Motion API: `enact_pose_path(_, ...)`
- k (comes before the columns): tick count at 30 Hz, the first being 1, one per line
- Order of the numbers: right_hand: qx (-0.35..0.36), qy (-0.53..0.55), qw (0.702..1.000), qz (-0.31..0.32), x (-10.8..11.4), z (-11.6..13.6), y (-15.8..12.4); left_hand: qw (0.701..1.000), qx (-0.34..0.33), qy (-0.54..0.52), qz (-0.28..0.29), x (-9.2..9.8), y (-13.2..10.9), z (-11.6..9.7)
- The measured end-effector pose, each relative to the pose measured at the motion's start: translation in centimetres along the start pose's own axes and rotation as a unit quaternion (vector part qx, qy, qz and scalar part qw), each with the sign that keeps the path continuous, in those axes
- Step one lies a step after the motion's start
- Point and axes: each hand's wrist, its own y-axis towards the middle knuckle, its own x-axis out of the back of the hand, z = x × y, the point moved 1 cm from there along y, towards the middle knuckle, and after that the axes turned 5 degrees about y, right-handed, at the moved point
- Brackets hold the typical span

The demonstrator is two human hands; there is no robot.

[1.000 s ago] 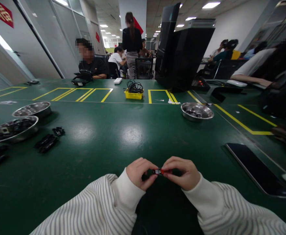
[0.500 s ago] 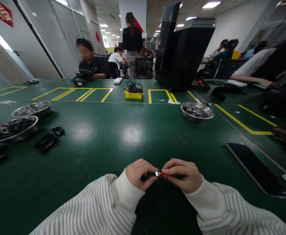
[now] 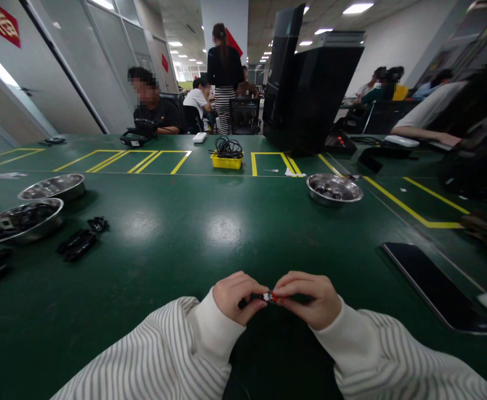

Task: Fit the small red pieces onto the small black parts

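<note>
Between my two hands, close to the table's near edge, is a small part (image 3: 269,297) with a shiny silver middle and a red end. My left hand (image 3: 237,296) pinches its dark left side between thumb and forefinger. The red right end sits in the fingertips of my right hand (image 3: 312,297), thumb below and fingers above. Both hands are closed, and the fingertips cover much of the part, so its exact kind cannot be made out.
Metal bowls (image 3: 55,214) with dark parts stand at left, beside black packets (image 3: 76,244). Another metal bowl (image 3: 335,200) is ahead right. A black phone (image 3: 437,289) lies at right. Further back are a yellow tray (image 3: 226,162) of cables, a black computer case (image 3: 322,94) and several people.
Both hands keep their pinch on the small part with almost no movement. The whole view has shifted very slightly.
</note>
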Motion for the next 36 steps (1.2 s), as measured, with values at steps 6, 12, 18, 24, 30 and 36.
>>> enact_pose_path(6, -0.038, 0.029, 0.999, -0.014, -0.05, -0.21, 0.2, 1.0, 0.003, 0.007, 0.011, 0.19, 0.16, -0.04)
enact_pose_path(12, -0.047, 0.009, 0.999, -0.016, 0.05, -0.31, 0.31, 0.999, 0.021, 0.012, 0.033, 0.21, 0.26, -0.08)
enact_pose_path(18, -0.047, 0.011, 0.999, -0.003, -0.11, -0.16, 0.09, 0.998, 0.036, 0.027, 0.032, 0.25, 0.33, -0.13)
enact_pose_path(24, -0.039, 0.008, 0.999, 0.011, -0.16, -0.3, 0.0, 1.0, 0.011, 0.023, 0.015, 0.25, 0.29, 0.05)
enact_pose_path(30, -0.029, 0.005, 0.999, 0.02, -0.13, -0.33, -0.01, 0.999, -0.036, 0.029, 0.008, 0.01, 0.08, 0.23)
enact_pose_path(36, -0.053, -0.028, 0.998, 0.025, -0.21, -0.51, -0.1, 0.998, -0.005, 0.055, 0.029, -0.01, -0.09, 0.71)
